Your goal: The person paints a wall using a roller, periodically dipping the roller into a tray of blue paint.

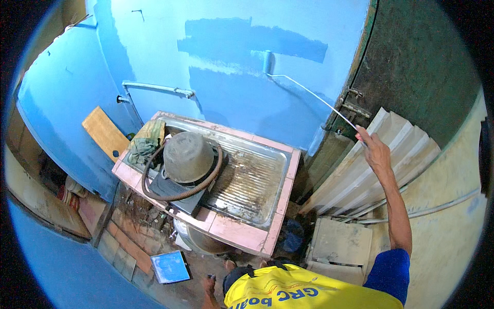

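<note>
A paint roller (pixel 268 62) on a long thin metal handle is pressing against the blue wall (pixel 154 36), its sleeve sitting at the lower edge of a darker, wet-looking band of paint. The person's right hand (pixel 371 147) is gripping the handle's near end, fingers clenched around it, arm stretching up from a blue sleeve. The left hand is not showing. Below the roller, a steel sink (pixel 252 180) set in a pink-tiled counter is holding an upturned grey bucket (pixel 188 156), ringed by a dark hose (pixel 177 194), with a crumpled cloth (pixel 143 144) beside it. A blue paint tray (pixel 170 267) is lying on the floor near the person's bare foot.
</note>
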Available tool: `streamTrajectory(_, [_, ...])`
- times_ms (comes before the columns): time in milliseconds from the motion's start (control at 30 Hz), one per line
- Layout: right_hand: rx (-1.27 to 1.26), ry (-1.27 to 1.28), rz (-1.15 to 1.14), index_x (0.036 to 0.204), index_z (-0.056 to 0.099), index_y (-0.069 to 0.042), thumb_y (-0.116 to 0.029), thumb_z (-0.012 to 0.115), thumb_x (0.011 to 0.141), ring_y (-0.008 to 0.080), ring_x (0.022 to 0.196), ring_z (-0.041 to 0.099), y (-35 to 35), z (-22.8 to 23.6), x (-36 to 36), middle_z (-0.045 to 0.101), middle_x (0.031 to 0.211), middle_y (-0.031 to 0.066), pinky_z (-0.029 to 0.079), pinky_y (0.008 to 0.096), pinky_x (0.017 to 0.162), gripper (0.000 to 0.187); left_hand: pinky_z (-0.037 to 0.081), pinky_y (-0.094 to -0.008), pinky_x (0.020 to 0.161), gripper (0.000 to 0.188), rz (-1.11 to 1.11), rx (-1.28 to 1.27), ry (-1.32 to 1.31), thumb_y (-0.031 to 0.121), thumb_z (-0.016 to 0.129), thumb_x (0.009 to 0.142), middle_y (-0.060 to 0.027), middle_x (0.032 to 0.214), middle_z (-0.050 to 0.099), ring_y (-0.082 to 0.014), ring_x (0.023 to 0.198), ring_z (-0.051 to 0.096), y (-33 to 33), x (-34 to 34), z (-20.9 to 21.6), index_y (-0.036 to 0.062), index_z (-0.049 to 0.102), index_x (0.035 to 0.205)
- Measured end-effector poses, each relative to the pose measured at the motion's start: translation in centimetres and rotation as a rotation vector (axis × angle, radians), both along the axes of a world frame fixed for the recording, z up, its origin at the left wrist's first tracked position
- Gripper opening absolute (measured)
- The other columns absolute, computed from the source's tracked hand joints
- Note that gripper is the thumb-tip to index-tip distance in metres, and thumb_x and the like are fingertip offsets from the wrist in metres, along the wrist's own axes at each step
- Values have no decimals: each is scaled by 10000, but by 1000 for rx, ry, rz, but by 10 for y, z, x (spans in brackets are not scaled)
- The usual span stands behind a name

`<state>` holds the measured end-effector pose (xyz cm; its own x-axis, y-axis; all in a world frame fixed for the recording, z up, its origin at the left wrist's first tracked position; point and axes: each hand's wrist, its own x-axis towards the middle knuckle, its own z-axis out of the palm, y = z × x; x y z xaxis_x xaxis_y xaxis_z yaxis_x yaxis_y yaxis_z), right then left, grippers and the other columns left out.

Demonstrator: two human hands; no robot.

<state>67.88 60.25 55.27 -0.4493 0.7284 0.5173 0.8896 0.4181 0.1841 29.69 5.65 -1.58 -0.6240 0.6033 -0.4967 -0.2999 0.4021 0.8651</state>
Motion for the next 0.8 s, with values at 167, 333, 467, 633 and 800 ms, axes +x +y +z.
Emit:
streamTrajectory(167, [15,-40,24,1362,456,-335,-137,580,876,327,678,588,-13,16,58,517,829,113,496,433,588,539,359,-287,515,164,7,-183,-32,211,668,810,15,628,525,-110,566,450,2,15,-18,82,612,728])
streamTrajectory(333, [49,-75,59,1368,451,-330,-139,571,879,328,663,584,-10,16,42,509,804,113,490,437,574,538,371,-294,525,142,24,-200,-120,149,674,802,15,639,550,-118,577,472,3,21,-10,78,609,699])
streamTrajectory(467, [42,-77,67,1372,444,-334,-143,553,892,329,664,590,-2,1,-17,509,789,120,482,444,563,528,366,-287,514,144,18,-181,-103,114,664,804,16,622,545,-117,570,469,1,11,3,77,600,680])
streamTrajectory(633, [179,-48,205,1324,488,-287,-176,459,956,325,552,606,15,-27,-91,542,734,130,470,436,442,386,358,-284,491,107,56,-225,-80,98,664,800,2,618,543,-118,563,477,-9,-10,10,74,602,716])
streamTrajectory(800, [81,-14,159,1344,486,-292,-177,507,934,338,585,597,21,-50,-171,536,754,158,480,446,492,427,361,-291,475,79,190,-327,-145,75,670,792,-17,620,535,-125,545,487,-46,-29,0,58,595,774])
